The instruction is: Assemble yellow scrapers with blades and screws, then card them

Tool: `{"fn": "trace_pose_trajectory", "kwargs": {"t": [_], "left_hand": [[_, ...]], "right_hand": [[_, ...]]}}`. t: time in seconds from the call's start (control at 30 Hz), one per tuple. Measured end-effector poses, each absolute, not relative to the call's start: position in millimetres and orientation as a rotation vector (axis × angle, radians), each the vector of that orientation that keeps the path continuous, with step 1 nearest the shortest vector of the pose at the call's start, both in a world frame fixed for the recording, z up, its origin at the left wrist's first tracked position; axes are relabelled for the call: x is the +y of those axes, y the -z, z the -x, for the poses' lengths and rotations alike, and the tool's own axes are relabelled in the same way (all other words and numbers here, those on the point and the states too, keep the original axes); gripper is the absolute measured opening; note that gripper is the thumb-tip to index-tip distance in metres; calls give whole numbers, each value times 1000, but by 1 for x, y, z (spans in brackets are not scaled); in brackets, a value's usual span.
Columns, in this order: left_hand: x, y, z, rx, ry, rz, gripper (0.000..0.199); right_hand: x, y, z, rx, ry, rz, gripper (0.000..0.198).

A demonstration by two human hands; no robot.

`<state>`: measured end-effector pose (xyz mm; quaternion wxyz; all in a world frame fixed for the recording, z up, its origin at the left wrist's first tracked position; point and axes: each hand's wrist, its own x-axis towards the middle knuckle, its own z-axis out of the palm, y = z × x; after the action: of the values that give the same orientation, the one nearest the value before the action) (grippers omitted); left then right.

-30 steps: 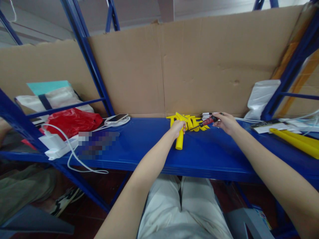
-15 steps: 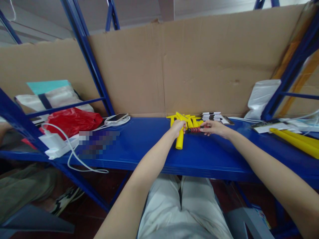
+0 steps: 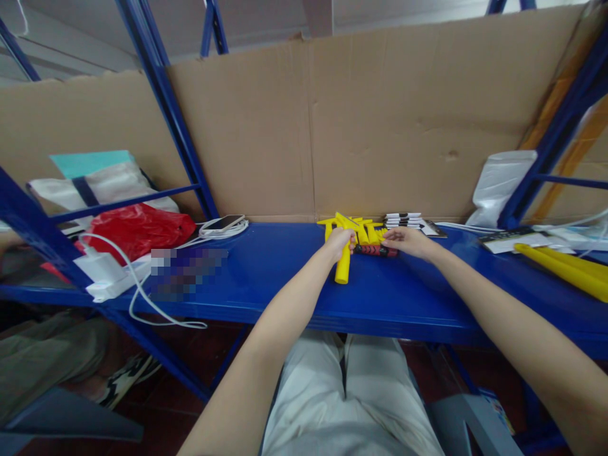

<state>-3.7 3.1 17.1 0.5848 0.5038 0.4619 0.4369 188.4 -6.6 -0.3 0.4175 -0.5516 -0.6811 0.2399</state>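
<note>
My left hand (image 3: 340,242) is closed around a yellow tool with a thick round handle (image 3: 342,271). The handle's lower end sticks out below my fist, toward me. Just right of that fist, a red-and-black rod-shaped thing (image 3: 376,251) lies across the blue shelf. My right hand (image 3: 403,241) hovers at its far end, fingers bent and slightly apart. Their tips are beside small yellow pieces (image 3: 381,233); whether they touch is too small to tell. Behind both hands lies a heap of yellow T-shaped parts (image 3: 363,232), partly covered by my left hand.
White-and-black packets (image 3: 403,220) are stacked behind my right hand. To the left are a phone (image 3: 227,223), a red plastic bag (image 3: 140,231) and a white power strip (image 3: 111,285) with a cable. Long yellow pieces (image 3: 565,269) lie at right. A cardboard wall (image 3: 380,126) stands behind.
My right hand has come off the red-and-black thing, which now lies on the shelf, and shifted slightly toward the small yellow pieces. My left hand keeps the yellow tool in place.
</note>
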Motion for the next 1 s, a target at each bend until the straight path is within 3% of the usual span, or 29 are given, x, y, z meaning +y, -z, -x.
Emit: {"fn": "trace_pose_trajectory", "kwargs": {"t": [0.1, 0.2, 0.33, 0.67, 1.0], "left_hand": [[3, -17, 4, 1076, -1022, -1180, 19], [3, -16, 4, 1068, -1022, -1189, 20], [4, -16, 4, 1070, -1022, -1188, 20], [4, -16, 4, 1062, -1026, -1186, 21], [5, -16, 3, 1058, -1022, -1175, 21]], "right_hand": [[-10, -10, -199, -1797, -286, 1457, 3], [-12, -19, -213, -1837, 28, 1542, 9], [-8, -20, -234, -1920, 218, 1720, 20], [16, 6, -268, -2216, 227, 2217, 49], [16, 13, -254, -2131, 275, 2271, 45]]}}
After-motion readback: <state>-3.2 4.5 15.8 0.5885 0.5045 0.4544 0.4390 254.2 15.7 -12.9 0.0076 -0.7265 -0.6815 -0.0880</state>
